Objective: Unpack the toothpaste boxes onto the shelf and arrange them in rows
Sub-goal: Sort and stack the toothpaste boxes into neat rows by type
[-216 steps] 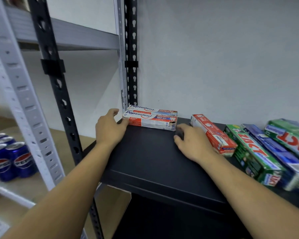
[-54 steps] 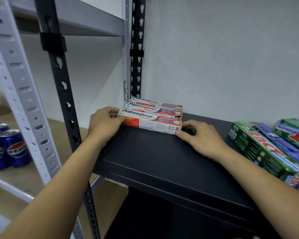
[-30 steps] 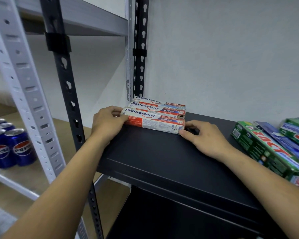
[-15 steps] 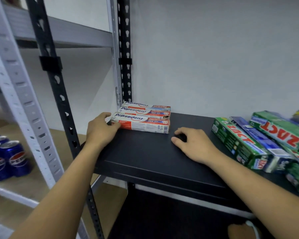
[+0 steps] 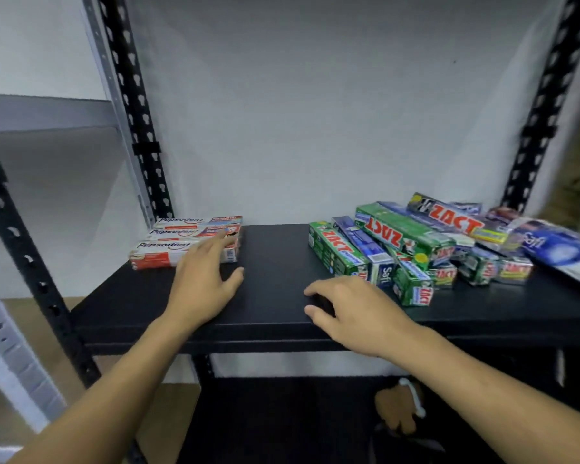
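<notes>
On a black shelf (image 5: 275, 249) against a grey wall (image 5: 315, 128), three Pepsodent boxes (image 5: 168, 249) sit squared at 10 o'clock. Both hands have released them: the left hand (image 5: 205, 283) brushes the row, fingers straight; the right hand (image 5: 352, 309), empty and loosely curled, has shifted toward the jumbled Zact boxes (image 5: 399, 242) at 2 o'clock.

hidden: Pepsodent boxes (image 5: 168, 246) partly behind left hand (image 5: 203, 289); cut: Safi pack (image 5: 563, 252), right edge

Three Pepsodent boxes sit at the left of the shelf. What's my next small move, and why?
Probably reach the right hand to the nearest green Zact box and slide it left onto the bare shelf. The Pepsodent boxes already lie side by side, while the Zact and Safi pile is jumbled, and that hand holds nothing.
</notes>
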The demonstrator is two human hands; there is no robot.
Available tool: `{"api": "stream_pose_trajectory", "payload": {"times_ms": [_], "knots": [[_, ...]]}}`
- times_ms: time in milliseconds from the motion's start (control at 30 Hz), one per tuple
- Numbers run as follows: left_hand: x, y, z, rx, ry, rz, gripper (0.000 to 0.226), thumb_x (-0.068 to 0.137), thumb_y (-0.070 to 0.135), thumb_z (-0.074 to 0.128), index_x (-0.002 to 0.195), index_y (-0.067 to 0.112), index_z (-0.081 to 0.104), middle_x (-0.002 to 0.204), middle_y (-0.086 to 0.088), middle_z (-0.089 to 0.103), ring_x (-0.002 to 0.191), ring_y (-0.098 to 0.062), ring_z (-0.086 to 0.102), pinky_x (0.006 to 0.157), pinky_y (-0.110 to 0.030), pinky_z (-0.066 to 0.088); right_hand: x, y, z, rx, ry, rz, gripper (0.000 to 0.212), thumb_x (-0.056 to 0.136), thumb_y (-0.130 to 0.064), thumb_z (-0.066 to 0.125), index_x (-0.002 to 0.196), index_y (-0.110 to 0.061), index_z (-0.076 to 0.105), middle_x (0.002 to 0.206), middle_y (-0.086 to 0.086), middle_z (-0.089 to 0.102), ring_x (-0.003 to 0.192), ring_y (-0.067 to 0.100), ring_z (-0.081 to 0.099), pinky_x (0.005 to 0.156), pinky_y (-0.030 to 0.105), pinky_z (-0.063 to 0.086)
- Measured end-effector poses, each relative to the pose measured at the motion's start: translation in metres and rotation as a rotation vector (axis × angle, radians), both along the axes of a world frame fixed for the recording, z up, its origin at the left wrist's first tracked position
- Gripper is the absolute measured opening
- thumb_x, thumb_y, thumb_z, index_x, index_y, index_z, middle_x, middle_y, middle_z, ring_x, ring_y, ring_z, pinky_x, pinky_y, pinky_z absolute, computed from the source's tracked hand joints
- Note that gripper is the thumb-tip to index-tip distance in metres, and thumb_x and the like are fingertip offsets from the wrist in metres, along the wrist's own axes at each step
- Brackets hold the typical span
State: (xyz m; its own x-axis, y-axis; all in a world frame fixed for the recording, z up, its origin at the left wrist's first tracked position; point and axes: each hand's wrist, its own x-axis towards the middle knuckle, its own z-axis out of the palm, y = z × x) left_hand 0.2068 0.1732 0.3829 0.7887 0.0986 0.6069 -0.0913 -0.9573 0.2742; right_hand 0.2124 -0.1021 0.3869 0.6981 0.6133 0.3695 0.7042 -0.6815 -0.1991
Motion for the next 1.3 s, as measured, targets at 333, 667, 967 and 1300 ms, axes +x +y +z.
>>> {"api": "stream_pose_trajectory", "payload": {"times_ms": [333, 667, 967, 1300], "knots": [[0.045, -0.17, 0.015, -0.032, -0.007, -0.288, 0.059, 0.088, 0.064, 0.047, 0.134, 0.029, 0.055, 0.141, 0.007, 0.056, 0.129, -0.016, 0.049, 0.107, -0.042, 0.04, -0.004, -0.118, 0.014, 0.189, -0.251, -0.055, 0.025, 0.092, -0.029, 0.06, 0.113, -0.021, 0.07, 0.113, -0.012, 0.068, 0.108, 0.011, 0.057, 0.095, 0.034, 0.047], [0.072, -0.199, -0.005, -0.077, -0.006, -0.284, 0.061, 0.09, 0.065, 0.034, 0.126, 0.027, 0.068, 0.133, 0.007, 0.064, 0.134, -0.019, 0.049, 0.112, -0.044, 0.035, 0.033, -0.222, -0.001, 0.415, -0.26, -0.474, 0.031, 0.087, -0.028, 0.065, 0.118, -0.023, 0.065, 0.123, -0.011, 0.063, 0.113, 0.018, 0.053, 0.096, 0.024, 0.036], [0.075, -0.199, -0.006, -0.069, 0.0, -0.288, 0.062, 0.09, 0.066, 0.035, 0.128, 0.028, 0.067, 0.134, 0.009, 0.062, 0.135, -0.015, 0.047, 0.112, -0.044, 0.036, 0.055, -0.24, 0.006, 0.466, -0.188, -0.6, 0.03, 0.088, -0.031, 0.061, 0.118, -0.026, 0.065, 0.113, -0.007, 0.067, 0.109, 0.019, 0.054, 0.089, 0.03, 0.041], [0.072, -0.201, -0.004, -0.056, -0.007, -0.293, 0.055, 0.093, 0.059, 0.041, 0.127, 0.025, 0.067, 0.133, 0.007, 0.063, 0.134, -0.017, 0.048, 0.113, -0.042, 0.034, 0.105, -0.317, 0.057, 0.53, 0.028, -0.803, 0.018, 0.09, -0.02, 0.067, 0.106, -0.02, 0.074, 0.097, -0.003, 0.068, 0.092, 0.012, 0.061, 0.083, 0.018, 0.041]]}}
